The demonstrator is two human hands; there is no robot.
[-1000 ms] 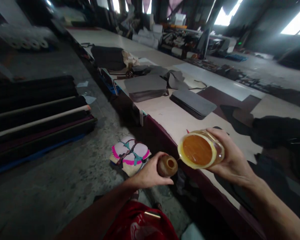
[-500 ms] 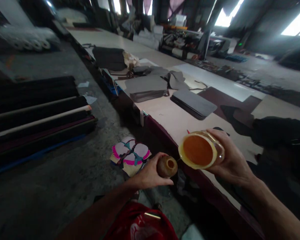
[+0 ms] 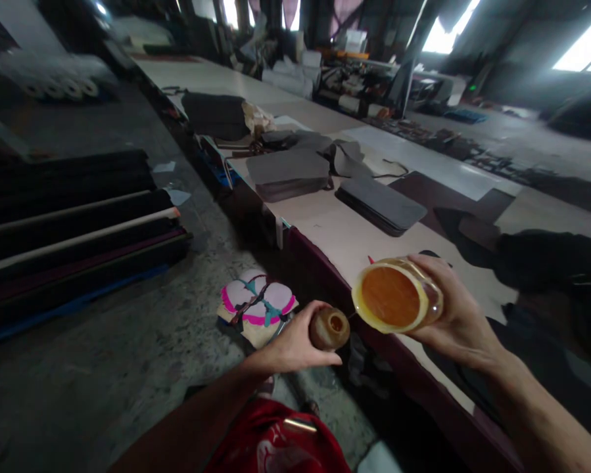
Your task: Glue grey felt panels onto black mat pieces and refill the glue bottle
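My left hand (image 3: 295, 341) is wrapped round a small brown bottle (image 3: 319, 332), whose uncapped round mouth faces up and toward me. My right hand (image 3: 455, 312) grips a clear, yellowed plastic jar (image 3: 432, 292) with a wide mouth. Amber liquid (image 3: 390, 297) shows inside the jar, which is tilted toward the bottle. The two vessels are slightly apart, and a thin strand seems to hang at the jar's lip on the bottle's side. Both are held in the air by the near edge of a long table (image 3: 325, 220).
Stacks of grey cut sheets (image 3: 288, 171) and darker grey panels (image 3: 381, 203) lie on the table. A stool with a pink-edged seat (image 3: 258, 299) stands on the floor below my left hand. Dark fabric rolls (image 3: 78, 230) lie at the left. Black cloth (image 3: 556, 263) covers the table's right side.
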